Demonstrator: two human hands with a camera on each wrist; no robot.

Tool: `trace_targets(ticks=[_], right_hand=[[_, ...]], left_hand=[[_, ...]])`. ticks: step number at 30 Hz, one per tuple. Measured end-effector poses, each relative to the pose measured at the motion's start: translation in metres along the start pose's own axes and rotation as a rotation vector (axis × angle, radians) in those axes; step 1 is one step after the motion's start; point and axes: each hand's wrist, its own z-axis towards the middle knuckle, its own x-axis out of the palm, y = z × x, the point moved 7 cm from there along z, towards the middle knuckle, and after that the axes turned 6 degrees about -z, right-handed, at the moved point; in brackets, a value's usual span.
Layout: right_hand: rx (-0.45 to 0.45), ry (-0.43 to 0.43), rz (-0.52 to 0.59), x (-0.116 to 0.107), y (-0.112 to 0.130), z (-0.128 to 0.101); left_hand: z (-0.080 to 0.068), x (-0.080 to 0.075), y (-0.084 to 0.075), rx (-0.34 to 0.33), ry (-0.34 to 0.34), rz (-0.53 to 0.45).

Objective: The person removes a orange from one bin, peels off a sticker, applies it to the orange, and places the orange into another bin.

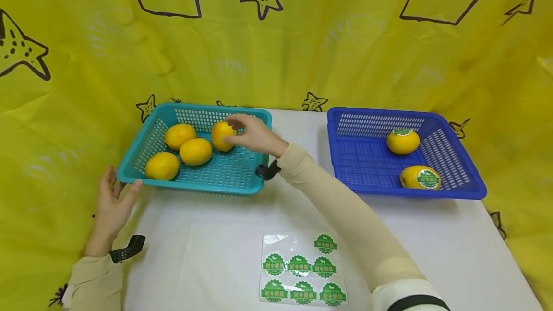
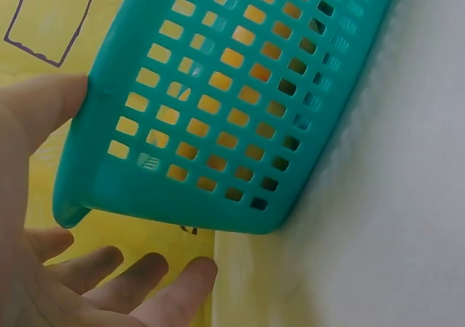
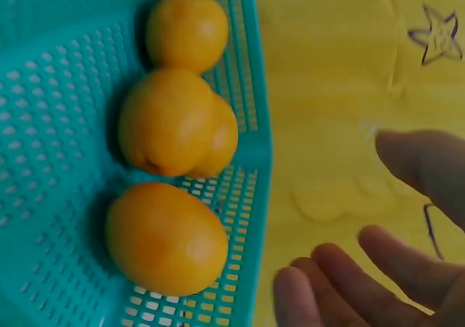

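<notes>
Four oranges point(image 1: 195, 151) in left basket point(image 1: 224, 176), two in right basket point(image 1: 371, 176), sticker sheet point(image 1: 302, 272) in front

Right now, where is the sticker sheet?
In the head view, the sticker sheet lies on the white table, near its front edge, below the gap between the teal basket and blue basket.

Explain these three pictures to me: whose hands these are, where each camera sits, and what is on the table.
A person works with bare hands and wears three cameras. The wide picture comes from the head; the two close-ups come from the wrists.

On the white table stand a teal basket with four plain oranges and a blue basket with two stickered oranges. A sheet of green stickers lies in front.

The left hand touches the teal basket's corner with its thumb, fingers open. The right hand reaches into that basket, fingers on the rear orange; whether it grips yet is unclear.
</notes>
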Motion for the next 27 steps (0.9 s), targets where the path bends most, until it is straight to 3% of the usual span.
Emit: trace_targets(ticks=[5, 10, 15, 21, 24, 27], right_hand=[[0.068, 0.070, -0.082, 0.009, -0.006, 0.044], [0.153, 0.152, -0.152, 0.026, -0.017, 0.066], [0.201, 0.227, -0.325, 0.041, -0.027, 0.075], [0.237, 0.214, -0.556, 0.040, -0.033, 0.076], [0.286, 0.217, -0.604, 0.038, -0.038, 0.074], [0.316, 0.237, -0.581, 0.038, -0.043, 0.073]], left_hand=[[-0.001, 0.007, 0.003, 0.059, 0.083, -0.181], [-0.001, 0.015, 0.003, 0.107, 0.130, -0.309], [-0.001, 0.015, 0.005, 0.100, 0.131, -0.307], [0.000, 0.017, 0.008, 0.099, 0.131, -0.296], [0.000, 0.018, 0.007, 0.099, 0.136, -0.292], [0.001, 0.017, 0.007, 0.094, 0.137, -0.294]])
